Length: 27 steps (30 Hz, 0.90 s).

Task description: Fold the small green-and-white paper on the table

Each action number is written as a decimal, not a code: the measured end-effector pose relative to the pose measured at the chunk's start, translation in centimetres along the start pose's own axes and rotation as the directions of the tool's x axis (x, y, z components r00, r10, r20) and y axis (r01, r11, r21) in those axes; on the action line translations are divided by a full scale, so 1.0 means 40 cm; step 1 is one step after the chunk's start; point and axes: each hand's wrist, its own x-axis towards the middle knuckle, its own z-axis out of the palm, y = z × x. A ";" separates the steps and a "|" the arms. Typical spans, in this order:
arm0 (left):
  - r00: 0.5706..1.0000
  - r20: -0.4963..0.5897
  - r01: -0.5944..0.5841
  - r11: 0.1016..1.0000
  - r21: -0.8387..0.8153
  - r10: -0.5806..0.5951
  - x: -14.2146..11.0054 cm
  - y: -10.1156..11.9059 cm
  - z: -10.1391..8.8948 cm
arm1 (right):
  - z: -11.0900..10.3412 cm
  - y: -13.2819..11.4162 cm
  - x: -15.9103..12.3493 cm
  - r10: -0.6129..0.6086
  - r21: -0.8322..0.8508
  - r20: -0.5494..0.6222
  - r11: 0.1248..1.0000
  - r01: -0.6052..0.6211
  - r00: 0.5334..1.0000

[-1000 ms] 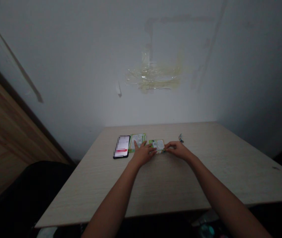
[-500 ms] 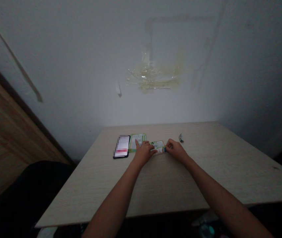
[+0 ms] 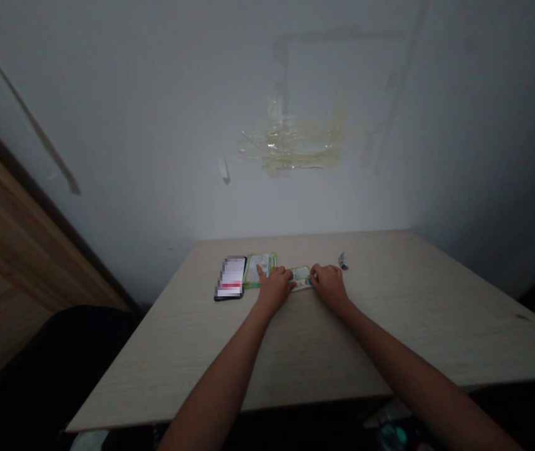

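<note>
My left hand (image 3: 275,287) rests palm down on the table, fingers spread, with some of them on the left part of a small flat printed piece (image 3: 301,274). This piece is white with green, yellow and blue print; whether it is paper or a plastic packet I cannot tell. At its right edge my right hand (image 3: 332,287) is closed, thumb and fingers pinching it. One finger of my left hand reaches over a green-bordered printed sheet or packet (image 3: 259,260) on the left. A small crumpled scrap (image 3: 343,261) lies just beyond my right hand.
A phone (image 3: 230,277) with a lit, partly blurred screen lies left of the green-bordered piece. The light wooden table (image 3: 418,313) meets a wall (image 3: 155,125) bearing clear tape (image 3: 290,147). A dark rounded shape (image 3: 51,357) stands at the table's left.
My right hand has shifted slightly left along the printed piece and turned, covering its right end. My left hand has barely moved.
</note>
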 end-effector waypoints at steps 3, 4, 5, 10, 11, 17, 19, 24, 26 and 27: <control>1.000 0.000 0.000 1.000 -0.026 0.000 -0.001 0.000 -0.007 | 0.002 0.000 -0.002 0.033 0.004 0.012 0.999 -0.033 0.999; 1.000 0.001 -0.008 0.999 -0.033 0.008 -0.002 0.001 -0.010 | 0.004 0.001 -0.002 0.045 0.007 0.017 0.999 -0.045 0.999; 1.000 0.007 -0.018 0.999 -0.039 0.018 -0.003 0.001 -0.014 | 0.006 0.002 -0.001 0.057 0.012 0.021 0.998 -0.057 0.998; 0.998 0.055 -0.035 0.998 -0.053 0.038 -0.002 -0.002 -0.020 | 0.016 0.006 0.004 0.149 0.063 0.027 0.987 -0.150 0.989; 0.998 0.060 -0.031 0.998 -0.056 0.034 -0.001 -0.003 -0.018 | 0.017 0.007 0.004 0.164 0.071 0.030 0.984 -0.165 0.986; 0.997 0.078 -0.020 0.997 -0.078 0.026 0.001 -0.011 -0.010 | 0.006 0.025 0.003 0.104 0.096 0.037 0.990 -0.107 0.994; 0.996 0.075 -0.033 0.996 -0.081 0.039 -0.001 -0.014 -0.010 | 0.001 0.036 0.002 0.063 0.096 0.046 0.993 -0.068 0.997; 0.996 0.072 -0.045 0.996 -0.075 0.051 -0.008 -0.015 -0.013 | -0.012 0.057 0.004 -0.026 0.137 0.045 0.990 0.019 0.999; 0.996 0.076 -0.037 0.997 -0.070 0.042 -0.009 -0.014 -0.015 | -0.015 0.060 0.005 -0.045 0.125 0.054 0.991 0.038 0.998; 0.996 0.077 -0.035 0.997 -0.068 0.040 -0.009 -0.013 -0.015 | -0.017 0.060 0.005 -0.057 0.114 0.061 0.992 0.050 0.996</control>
